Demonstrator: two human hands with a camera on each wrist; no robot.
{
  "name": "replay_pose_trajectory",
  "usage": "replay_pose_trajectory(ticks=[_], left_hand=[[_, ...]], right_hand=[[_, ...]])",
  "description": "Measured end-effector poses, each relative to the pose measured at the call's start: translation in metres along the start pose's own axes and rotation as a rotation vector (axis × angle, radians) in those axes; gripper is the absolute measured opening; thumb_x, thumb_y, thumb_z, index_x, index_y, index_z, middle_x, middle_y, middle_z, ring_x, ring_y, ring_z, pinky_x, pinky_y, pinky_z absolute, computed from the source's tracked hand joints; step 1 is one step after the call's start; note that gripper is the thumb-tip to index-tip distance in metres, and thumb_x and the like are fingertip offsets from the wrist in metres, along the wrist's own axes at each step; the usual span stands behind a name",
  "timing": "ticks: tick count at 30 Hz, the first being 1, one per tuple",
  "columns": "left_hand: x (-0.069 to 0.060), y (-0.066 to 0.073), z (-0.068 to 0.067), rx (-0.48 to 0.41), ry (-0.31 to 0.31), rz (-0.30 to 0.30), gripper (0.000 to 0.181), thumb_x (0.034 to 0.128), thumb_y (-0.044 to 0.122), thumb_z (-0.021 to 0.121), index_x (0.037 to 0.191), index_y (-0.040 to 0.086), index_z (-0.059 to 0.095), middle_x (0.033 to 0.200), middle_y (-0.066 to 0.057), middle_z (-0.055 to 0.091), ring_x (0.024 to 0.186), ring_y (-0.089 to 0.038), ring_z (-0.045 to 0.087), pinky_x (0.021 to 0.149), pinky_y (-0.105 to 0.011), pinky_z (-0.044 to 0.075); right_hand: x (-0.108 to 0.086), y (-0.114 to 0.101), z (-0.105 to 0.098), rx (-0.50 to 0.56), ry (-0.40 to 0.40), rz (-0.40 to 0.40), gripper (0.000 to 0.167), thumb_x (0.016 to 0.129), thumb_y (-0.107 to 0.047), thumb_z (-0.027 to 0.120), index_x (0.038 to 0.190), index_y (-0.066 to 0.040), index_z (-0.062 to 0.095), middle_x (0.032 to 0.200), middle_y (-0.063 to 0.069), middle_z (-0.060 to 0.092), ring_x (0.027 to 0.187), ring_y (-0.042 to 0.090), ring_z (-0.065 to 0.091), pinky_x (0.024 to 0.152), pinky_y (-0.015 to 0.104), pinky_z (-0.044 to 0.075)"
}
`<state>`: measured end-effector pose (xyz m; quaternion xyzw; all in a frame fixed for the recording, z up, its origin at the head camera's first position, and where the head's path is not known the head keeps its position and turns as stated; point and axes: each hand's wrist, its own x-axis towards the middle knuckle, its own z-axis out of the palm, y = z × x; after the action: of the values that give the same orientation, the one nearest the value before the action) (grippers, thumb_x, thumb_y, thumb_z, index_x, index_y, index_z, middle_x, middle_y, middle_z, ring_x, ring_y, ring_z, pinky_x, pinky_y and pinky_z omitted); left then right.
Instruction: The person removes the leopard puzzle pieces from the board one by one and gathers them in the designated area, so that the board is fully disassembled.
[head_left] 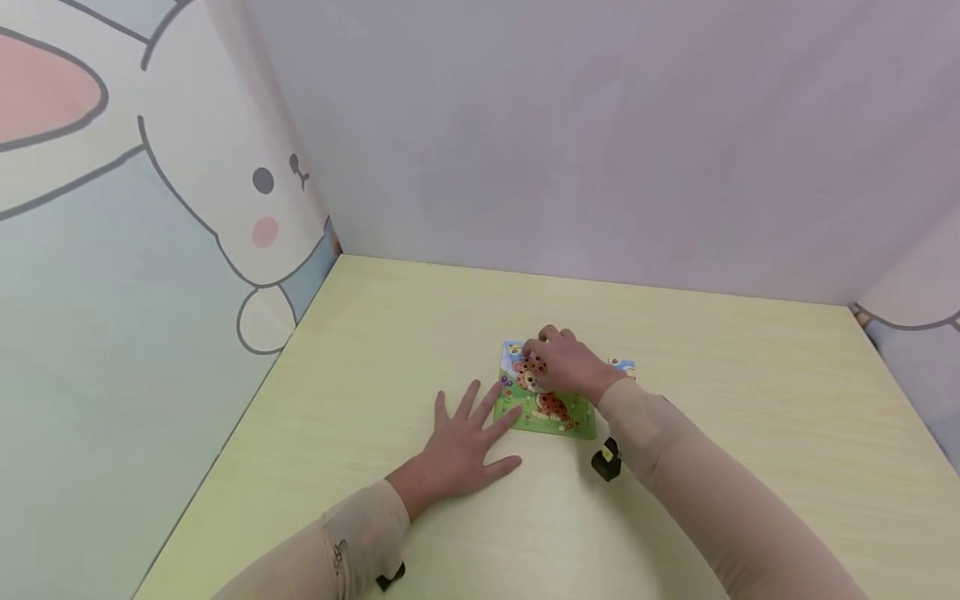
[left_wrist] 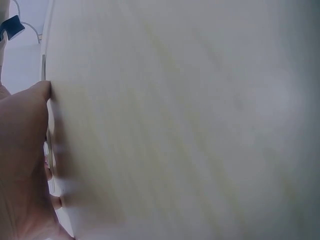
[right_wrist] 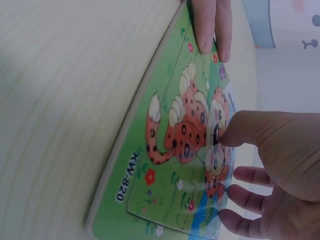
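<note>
The splayed left hand (head_left: 457, 450) holds nothing, two fingers touching the rectangular green leopard puzzle board (head_left: 551, 408) mid-table; the bent-fingered right hand (head_left: 567, 365) covers its far side, grip unclear. Right: half-hidden blue printed piece (head_left: 624, 366). Pale wood-grained tabletop (head_left: 750, 417), rabbit-printed left wall (head_left: 195, 150).

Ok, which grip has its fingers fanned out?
The left grip, at the puzzle's left edge: its fingers are straight and spread apart. The right grip, over the printed leopard head, has bent fingers instead.
</note>
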<state>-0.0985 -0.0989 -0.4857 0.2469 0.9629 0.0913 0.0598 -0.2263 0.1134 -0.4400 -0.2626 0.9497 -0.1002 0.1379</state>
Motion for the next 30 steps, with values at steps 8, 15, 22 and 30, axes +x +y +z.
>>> replay_pose_trajectory(ticks=[8,15,22,30], left_hand=[[0.0003,0.0021,-0.0019,-0.001,-0.016,-0.014,0.07,0.1024,0.066,0.048,0.164,0.035,0.036,0.177,-0.006,0.017,0.162,-0.044,0.014,0.112,-0.084,0.018],[0.0005,0.0036,-0.0023,0.001,-0.016,-0.015,0.069,0.1025,0.066,0.047,0.164,0.036,0.036,0.177,-0.006,0.017,0.162,-0.044,0.015,0.113,-0.084,0.019],[0.0014,0.0033,0.0002,0.026,-0.005,-0.008,0.07,0.1021,0.067,0.047,0.164,0.036,0.036,0.177,-0.007,0.019,0.161,-0.044,0.017,0.112,-0.084,0.02],[0.0022,0.0027,0.0013,0.054,-0.008,-0.01,0.071,0.1019,0.069,0.045,0.164,0.037,0.034,0.177,-0.006,0.018,0.161,-0.044,0.017,0.111,-0.083,0.021]], right_hand=[[0.0035,-0.0004,-0.0004,-0.031,-0.014,0.001,0.032,0.102,-0.022,0.066,0.134,-0.019,0.064,0.144,0.019,0.049,0.119,0.04,0.053,0.097,0.055,0.053],[0.0022,0.0004,-0.002,-0.021,-0.008,0.0,0.031,0.102,-0.022,0.066,0.133,-0.02,0.064,0.144,0.017,0.049,0.117,0.038,0.052,0.095,0.054,0.054],[-0.0003,0.0011,-0.0043,0.036,-0.005,0.006,0.031,0.101,-0.019,0.067,0.132,-0.019,0.063,0.144,0.017,0.048,0.119,0.037,0.05,0.092,0.054,0.053],[-0.0011,0.0022,-0.0041,0.041,0.018,-0.006,0.031,0.1,-0.017,0.067,0.131,-0.02,0.063,0.131,0.015,0.055,0.111,0.034,0.051,0.09,0.054,0.052]])
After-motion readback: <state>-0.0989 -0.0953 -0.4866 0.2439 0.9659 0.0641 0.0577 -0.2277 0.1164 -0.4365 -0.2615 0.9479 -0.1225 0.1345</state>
